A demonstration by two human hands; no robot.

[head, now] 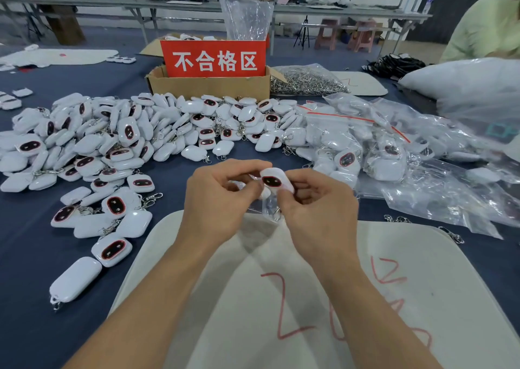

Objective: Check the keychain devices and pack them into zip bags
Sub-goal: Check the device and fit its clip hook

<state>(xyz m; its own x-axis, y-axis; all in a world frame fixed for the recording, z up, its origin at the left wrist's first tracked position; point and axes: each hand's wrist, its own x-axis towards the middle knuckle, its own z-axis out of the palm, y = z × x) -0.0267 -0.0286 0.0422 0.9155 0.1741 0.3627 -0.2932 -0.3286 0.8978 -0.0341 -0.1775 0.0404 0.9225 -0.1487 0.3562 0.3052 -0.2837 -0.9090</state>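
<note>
White rounded plastic keychain device point(274, 182) with dark oval face, pinched in fingertips of right hand point(312, 202) above pale felt mat point(422, 284); curled left hand point(216, 200) pinching clear zip bag point(266, 209), mouth hidden behind fingers. Beyond, heap of identical devices point(112, 143) on blue cloth point(28, 256).
</note>
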